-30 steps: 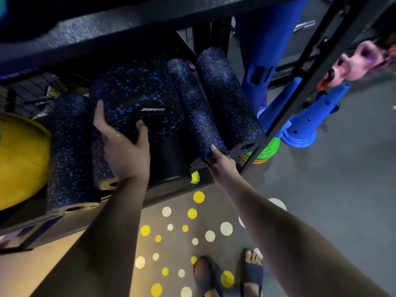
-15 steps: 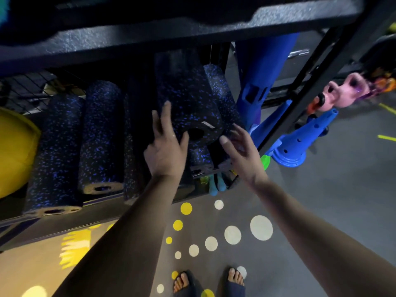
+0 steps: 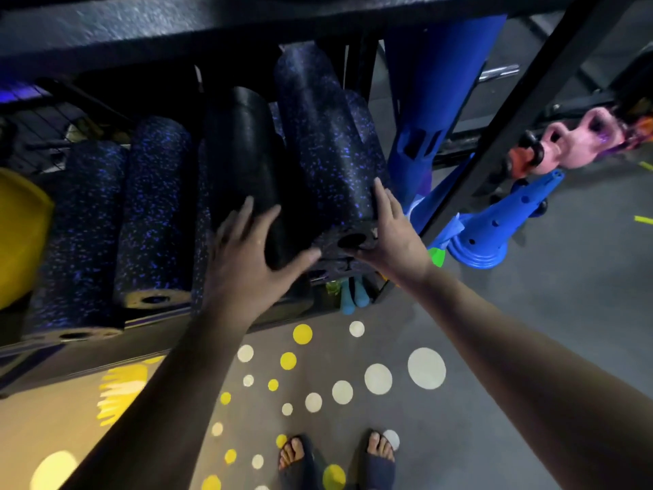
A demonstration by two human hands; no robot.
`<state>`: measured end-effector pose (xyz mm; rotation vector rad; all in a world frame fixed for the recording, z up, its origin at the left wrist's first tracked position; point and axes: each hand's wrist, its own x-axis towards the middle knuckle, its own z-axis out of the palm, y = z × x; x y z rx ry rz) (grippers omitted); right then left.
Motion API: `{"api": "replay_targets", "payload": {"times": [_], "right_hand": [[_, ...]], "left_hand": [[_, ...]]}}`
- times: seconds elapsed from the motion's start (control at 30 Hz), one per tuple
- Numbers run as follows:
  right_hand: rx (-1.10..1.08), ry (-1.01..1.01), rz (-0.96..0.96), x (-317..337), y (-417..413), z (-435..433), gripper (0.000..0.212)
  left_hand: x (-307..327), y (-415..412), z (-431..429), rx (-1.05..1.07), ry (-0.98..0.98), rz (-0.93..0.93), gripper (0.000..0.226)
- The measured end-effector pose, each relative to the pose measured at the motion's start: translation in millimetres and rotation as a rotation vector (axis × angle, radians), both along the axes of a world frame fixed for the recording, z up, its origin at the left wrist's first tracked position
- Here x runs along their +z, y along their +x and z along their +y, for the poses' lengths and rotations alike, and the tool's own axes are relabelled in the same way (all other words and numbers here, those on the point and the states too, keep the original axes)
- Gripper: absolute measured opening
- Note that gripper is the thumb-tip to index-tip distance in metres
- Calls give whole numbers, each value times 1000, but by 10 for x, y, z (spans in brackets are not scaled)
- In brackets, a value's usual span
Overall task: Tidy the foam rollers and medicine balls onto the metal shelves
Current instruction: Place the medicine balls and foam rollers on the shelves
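Black foam, plain and unspeckled, is under my left hand (image 3: 247, 252): the black roller (image 3: 243, 160) lies lengthwise on the metal shelf (image 3: 35, 358), pointing away toward 12 o'clock, and my palm sits on its near end with the fingers spread wide and my thumb reaching out toward 3 o'clock. Just beside it, at 1 o'clock, the blue-speckled roller (image 3: 318, 136) rides higher, resting on top of other rollers whose ends show beneath it. My right hand (image 3: 392, 235) is against its near end, fingers laid straight along its right flank and the thumb running under the round end face with its dark centre hole; neither hand is curled round anything. At 9 o'clock two more speckled rollers (image 3: 152, 213) lie side by side on the same shelf, and a yellow ball (image 3: 21, 235) sits at the far left edge. Blue cones (image 3: 494, 228) lie on the grey floor (image 3: 530, 330) at 3 o'clock, outside the shelf's slanting black post.
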<state>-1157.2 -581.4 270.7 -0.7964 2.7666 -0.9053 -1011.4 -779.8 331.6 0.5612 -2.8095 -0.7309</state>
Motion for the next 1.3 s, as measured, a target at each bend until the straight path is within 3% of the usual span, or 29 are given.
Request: {"api": "replay_targets", "payload": {"times": [0.07, 0.13, 0.3, 0.47, 0.67, 0.8, 0.9, 1.03, 1.3], "right_hand": [[-13, 37, 19, -25, -8, -11, 126], [-36, 59, 23, -19, -16, -13, 118], [-97, 11, 91, 16, 13, -29, 97], [-100, -6, 87, 21, 16, 31, 98], [-139, 38, 69, -36, 130, -8, 99], [-167, -32, 8, -60, 156, -32, 98], [-187, -73, -47, -55, 202, -95, 97], [-181, -27, -36, -24, 208, -104, 96], [-173, 120, 53, 27, 146, -6, 96]], "left_hand": [[-92, 252, -60, -109, -35, -161, 114], [-261, 402, -127, -230, -142, -234, 122], [-442, 397, -124, -174, -255, -183, 94], [-493, 451, -239, -173, -178, -88, 103], [-488, 446, -295, -71, -87, -40, 93], [-463, 309, -329, 121, -47, 53, 77], [-422, 190, -309, 135, -66, 57, 67], [-384, 70, -312, 149, 68, -27, 82], [-325, -227, -202, 262, 271, 94, 91]]}}
